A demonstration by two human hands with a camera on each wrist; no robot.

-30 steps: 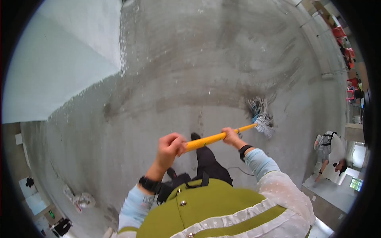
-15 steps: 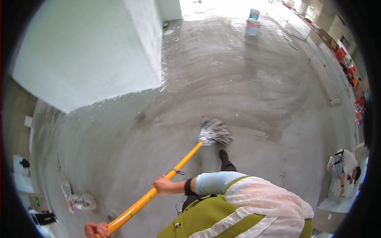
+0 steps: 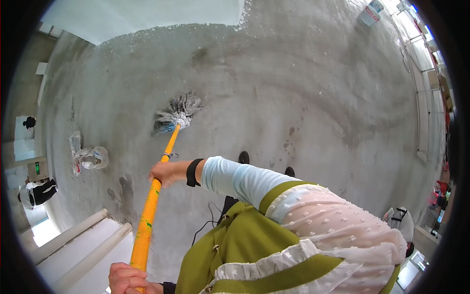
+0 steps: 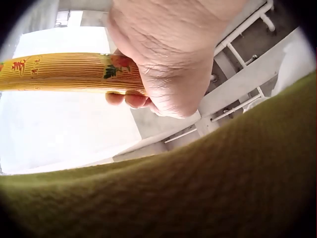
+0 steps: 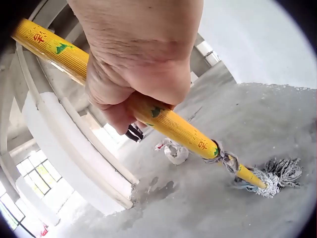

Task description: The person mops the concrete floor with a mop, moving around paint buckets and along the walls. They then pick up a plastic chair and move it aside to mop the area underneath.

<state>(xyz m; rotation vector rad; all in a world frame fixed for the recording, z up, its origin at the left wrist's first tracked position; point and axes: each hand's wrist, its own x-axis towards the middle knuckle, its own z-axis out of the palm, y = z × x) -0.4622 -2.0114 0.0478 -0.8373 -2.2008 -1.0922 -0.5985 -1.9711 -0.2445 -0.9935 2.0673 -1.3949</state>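
Observation:
A mop with a yellow pole slants across the left of the head view. Its grey and white string head lies spread on the concrete floor. Partway down the pole, my right hand grips it just above a knotted strip of cloth. My left hand holds the upper end, near the bottom of the head view. In the left wrist view, the fingers of the left hand wrap round the patterned pole, partly hidden behind it.
Clear plastic wrapping lies on the floor at left. White-painted walls stand at the top, and a pillar with pipes at lower left. A white bucket is far right. People stand at both sides. Dark damp patches mark the floor.
The mop head has swept leftward across the floor, from the right of my feet to the far left. Both hands have moved left with the pole, and the view has turned.

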